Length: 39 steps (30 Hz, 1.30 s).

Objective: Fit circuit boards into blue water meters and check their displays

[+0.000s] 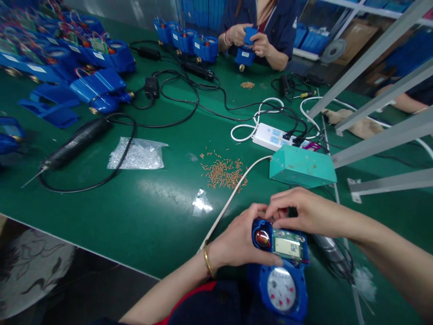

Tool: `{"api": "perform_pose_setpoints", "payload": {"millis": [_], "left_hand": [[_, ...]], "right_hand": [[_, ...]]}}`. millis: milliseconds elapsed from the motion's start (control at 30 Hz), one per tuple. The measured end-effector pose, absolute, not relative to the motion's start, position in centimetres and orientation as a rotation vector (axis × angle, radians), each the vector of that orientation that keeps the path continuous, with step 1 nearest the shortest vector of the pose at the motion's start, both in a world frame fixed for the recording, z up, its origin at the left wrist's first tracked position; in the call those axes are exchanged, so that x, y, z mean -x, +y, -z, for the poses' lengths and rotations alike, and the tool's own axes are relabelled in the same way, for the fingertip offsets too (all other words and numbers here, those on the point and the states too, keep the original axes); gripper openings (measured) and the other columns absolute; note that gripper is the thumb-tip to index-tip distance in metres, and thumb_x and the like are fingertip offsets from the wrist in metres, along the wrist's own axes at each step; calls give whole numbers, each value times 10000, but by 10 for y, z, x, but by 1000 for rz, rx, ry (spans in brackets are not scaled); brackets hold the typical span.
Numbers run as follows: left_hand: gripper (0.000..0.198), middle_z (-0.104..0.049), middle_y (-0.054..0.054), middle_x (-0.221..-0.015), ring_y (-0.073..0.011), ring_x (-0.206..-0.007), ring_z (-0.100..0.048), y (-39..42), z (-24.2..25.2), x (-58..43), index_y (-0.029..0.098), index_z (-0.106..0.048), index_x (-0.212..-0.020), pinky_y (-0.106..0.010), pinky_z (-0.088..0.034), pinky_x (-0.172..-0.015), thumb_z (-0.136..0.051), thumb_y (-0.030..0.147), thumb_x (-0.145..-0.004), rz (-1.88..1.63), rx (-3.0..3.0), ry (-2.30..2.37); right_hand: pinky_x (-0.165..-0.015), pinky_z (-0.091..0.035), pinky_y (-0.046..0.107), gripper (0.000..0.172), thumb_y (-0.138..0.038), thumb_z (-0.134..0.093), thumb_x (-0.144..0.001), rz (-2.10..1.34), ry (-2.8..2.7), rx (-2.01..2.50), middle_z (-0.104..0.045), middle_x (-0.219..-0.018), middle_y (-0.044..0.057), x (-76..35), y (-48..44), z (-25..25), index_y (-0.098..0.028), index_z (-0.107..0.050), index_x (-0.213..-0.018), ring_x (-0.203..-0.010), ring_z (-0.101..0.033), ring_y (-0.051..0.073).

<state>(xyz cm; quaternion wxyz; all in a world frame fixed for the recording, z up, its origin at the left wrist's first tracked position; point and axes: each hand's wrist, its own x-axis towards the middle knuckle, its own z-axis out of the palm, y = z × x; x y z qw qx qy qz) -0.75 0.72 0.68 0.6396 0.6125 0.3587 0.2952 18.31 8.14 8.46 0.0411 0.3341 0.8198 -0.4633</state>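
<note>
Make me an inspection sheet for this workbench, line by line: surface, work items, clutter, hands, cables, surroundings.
Surface: green table, glossy; spills, nothing seen.
Work items: blue meter with display lit; loose screws heaped beyond it; screwdriver lying at far left.
Clutter: plastic bag and clear scrap near the screws.
Hands: left hand grips the meter; right hand has its fingers at the meter's top edge, exact grip unclear.
Cables: black cables looped across the table, one over the bag; several plugs in the power strip.
Surroundings: co-worker opposite; metal frame at right.
</note>
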Motion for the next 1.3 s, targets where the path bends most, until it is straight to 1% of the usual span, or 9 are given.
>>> {"api": "perform_pose_setpoints", "payload": {"millis": [67, 200, 333, 500, 667, 800, 867, 1067, 1300], "left_hand": [[760, -603, -99, -1296, -289, -1146, -597, 7, -7, 7, 211, -479, -1220, -423, -440, -997, -875, 346, -585, -672, -1394, 818], [805, -644, -92, -1229, -294, -1140, -603, 8, -9, 7, 213, -466, -1223, -430, -439, -994, -890, 368, -557, -646, -1377, 831], [814, -641, -92, -1238, -288, -1133, -608, 7, -8, 7, 209, -463, -1221, -422, -437, -994, -895, 373, -552, -658, -1366, 829], [802, -649, -80, -1210, -277, -1100, -618, 6, -9, 6, 205, -469, -1213, -404, -445, -972, -898, 330, -547, -680, -1374, 840], [763, -656, -80, -1200, -268, -1095, -624, 7, -8, 6, 205, -479, -1182, -386, -451, -958, -894, 366, -562, -705, -1395, 816], [775, -652, -99, -1222, -289, -1142, -613, 7, -6, 5, 201, -471, -1194, -401, -445, -972, -895, 303, -553, -699, -1408, 809], [770, -648, -104, -1232, -292, -1149, -611, 7, -5, 6, 205, -466, -1199, -406, -451, -965, -888, 292, -560, -693, -1410, 812], [730, -654, -105, -1221, -293, -1136, -621, 7, -5, 6, 206, -473, -1181, -402, -461, -944, -871, 305, -577, -675, -1421, 818], [707, -656, -92, -1217, -280, -1108, -633, 7, -7, 6, 201, -475, -1154, -379, -459, -939, -873, 304, -579, -667, -1426, 824]], "right_hand": [[-617, -394, 229, 69, -184, -668, -866, 1259, 2553, -967, -647, -786, 10, -177, 80, -89, -163, -725, -834, -693, -596, 121], [-641, -402, 239, 171, -97, -584, -893, 1026, 2619, -864, -662, -800, 37, -172, 77, -89, -150, -718, -801, -712, -624, 141], [-619, -404, 240, 180, -101, -546, -902, 929, 2679, -801, -665, -804, 47, -174, 73, -85, -149, -701, -825, -700, -637, 155], [-587, -374, 262, 145, -99, -528, -875, 763, 2698, -780, -637, -754, 43, -172, 68, -90, -146, -647, -808, -649, -606, 170], [-596, -342, 250, 144, -127, -509, -873, 844, 2627, -801, -608, -753, 27, -171, 75, -95, -152, -602, -766, -645, -548, 138], [-553, -291, 226, 133, -109, -545, -794, 989, 2516, -794, -501, -608, -38, -170, 86, -97, -171, -540, -677, -568, -449, 98], [-527, -270, 222, 133, -96, -544, -763, 1049, 2459, -798, -471, -569, -54, -170, 90, -97, -176, -535, -657, -534, -416, 88], [-524, -299, 206, 99, -102, -554, -727, 1107, 2361, -816, -503, -580, -60, -168, 96, -98, -185, -558, -672, -548, -442, 86], [-530, -296, 219, 106, -95, -542, -722, 1029, 2337, -814, -529, -598, -45, -163, 98, -98, -185, -563, -672, -574, -457, 101]]}}
